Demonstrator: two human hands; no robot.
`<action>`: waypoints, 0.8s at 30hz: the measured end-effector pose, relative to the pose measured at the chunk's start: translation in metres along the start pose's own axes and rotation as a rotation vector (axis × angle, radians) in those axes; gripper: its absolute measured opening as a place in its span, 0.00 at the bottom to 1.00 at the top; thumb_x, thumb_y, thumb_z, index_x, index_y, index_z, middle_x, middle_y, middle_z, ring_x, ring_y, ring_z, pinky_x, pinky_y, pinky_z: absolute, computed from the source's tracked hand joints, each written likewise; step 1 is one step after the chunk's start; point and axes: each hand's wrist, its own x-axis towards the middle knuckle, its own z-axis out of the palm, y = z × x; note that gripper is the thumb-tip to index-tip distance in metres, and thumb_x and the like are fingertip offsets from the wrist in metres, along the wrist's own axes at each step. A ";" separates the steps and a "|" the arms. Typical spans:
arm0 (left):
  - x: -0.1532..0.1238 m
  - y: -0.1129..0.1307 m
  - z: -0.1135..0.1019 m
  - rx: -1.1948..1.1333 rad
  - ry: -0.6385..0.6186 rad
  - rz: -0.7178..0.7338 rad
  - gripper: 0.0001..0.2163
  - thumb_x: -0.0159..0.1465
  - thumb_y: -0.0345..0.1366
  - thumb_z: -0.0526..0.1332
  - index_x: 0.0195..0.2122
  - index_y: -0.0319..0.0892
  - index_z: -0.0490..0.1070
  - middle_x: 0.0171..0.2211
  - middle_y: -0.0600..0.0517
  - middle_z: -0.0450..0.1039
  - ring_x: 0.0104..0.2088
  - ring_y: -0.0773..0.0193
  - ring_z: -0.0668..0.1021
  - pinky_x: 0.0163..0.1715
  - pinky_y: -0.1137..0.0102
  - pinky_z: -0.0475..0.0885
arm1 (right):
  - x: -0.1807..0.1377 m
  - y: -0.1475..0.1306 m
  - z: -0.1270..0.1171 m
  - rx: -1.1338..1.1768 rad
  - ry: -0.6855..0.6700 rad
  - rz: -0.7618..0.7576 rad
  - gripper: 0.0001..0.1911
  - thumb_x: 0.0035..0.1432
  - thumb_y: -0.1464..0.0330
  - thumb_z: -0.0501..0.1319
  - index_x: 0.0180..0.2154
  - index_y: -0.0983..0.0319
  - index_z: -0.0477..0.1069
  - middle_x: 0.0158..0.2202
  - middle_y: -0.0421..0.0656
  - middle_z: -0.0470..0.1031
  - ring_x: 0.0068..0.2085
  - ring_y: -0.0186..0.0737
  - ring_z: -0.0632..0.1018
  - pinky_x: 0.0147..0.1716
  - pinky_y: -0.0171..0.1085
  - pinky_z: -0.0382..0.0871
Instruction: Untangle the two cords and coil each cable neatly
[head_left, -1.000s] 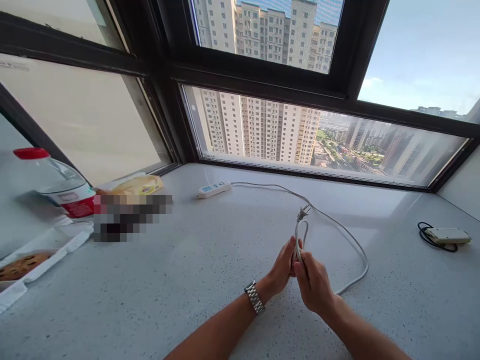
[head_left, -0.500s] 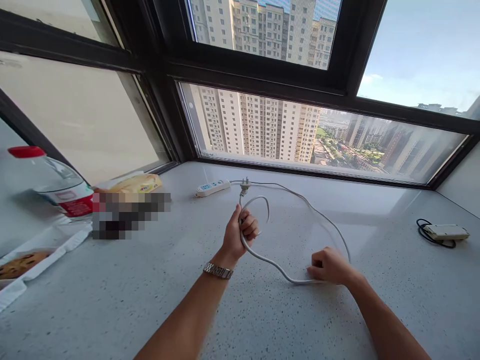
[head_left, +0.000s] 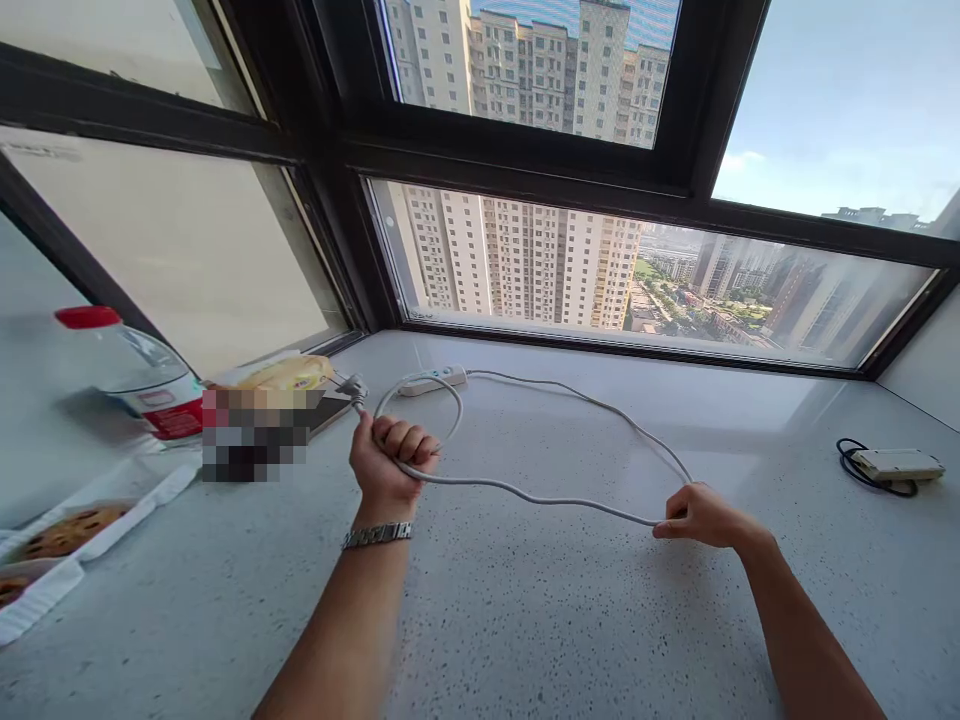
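A white power cable [head_left: 525, 492] runs from a white power strip [head_left: 433, 379] by the window across the speckled grey counter [head_left: 525, 620]. My left hand [head_left: 390, 460], with a metal watch on the wrist, is closed around a small loop of the cable near its plug end; the plug [head_left: 352, 386] sticks out above the fist. My right hand [head_left: 697, 515] pinches the cable farther along, where it bends back toward the strip. The stretch of cable between my two hands is pulled nearly straight, just above the counter.
A plastic bottle with a red cap [head_left: 131, 375] lies at the left beside a yellow packet [head_left: 289, 372] and a blurred patch. A white tray holds cookies [head_left: 60, 530] at the near left. A small white device with a black cord [head_left: 892, 465] sits at the right. Black window frames border the counter's far edge.
My hands, together a second ago, have moved apart: the left went up and left with the plug loop, the right moved right, and the cable between them is drawn out straight.
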 end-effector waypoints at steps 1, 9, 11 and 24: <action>0.000 -0.001 0.002 -0.001 -0.008 -0.011 0.24 0.62 0.43 0.59 0.19 0.42 0.43 0.10 0.61 0.42 0.11 0.72 0.48 0.11 0.75 0.50 | 0.001 0.002 0.000 0.011 0.033 0.027 0.27 0.50 0.46 0.59 0.17 0.62 0.61 0.17 0.37 0.57 0.20 0.29 0.55 0.19 0.34 0.46; -0.037 -0.070 0.043 0.324 -0.254 -0.265 0.25 0.55 0.52 0.65 0.19 0.42 0.50 0.12 0.63 0.43 0.12 0.76 0.50 0.11 0.79 0.47 | 0.040 -0.016 0.033 0.462 0.602 0.186 0.29 0.51 0.42 0.50 0.18 0.60 0.58 0.17 0.36 0.52 0.19 0.30 0.55 0.19 0.33 0.47; -0.056 -0.095 0.051 0.452 -0.341 -0.291 0.25 0.53 0.55 0.64 0.19 0.42 0.53 0.13 0.63 0.47 0.12 0.76 0.52 0.11 0.79 0.49 | 0.042 -0.028 0.044 0.698 0.658 0.081 0.28 0.52 0.42 0.50 0.22 0.61 0.61 0.18 0.35 0.51 0.19 0.30 0.54 0.18 0.32 0.48; -0.096 -0.129 0.060 0.571 -0.372 -0.518 0.22 0.53 0.55 0.63 0.21 0.40 0.61 0.15 0.60 0.53 0.15 0.75 0.55 0.15 0.76 0.49 | 0.029 -0.076 0.092 0.053 0.463 -0.649 0.30 0.62 0.44 0.42 0.23 0.61 0.57 0.20 0.36 0.58 0.20 0.29 0.53 0.21 0.32 0.46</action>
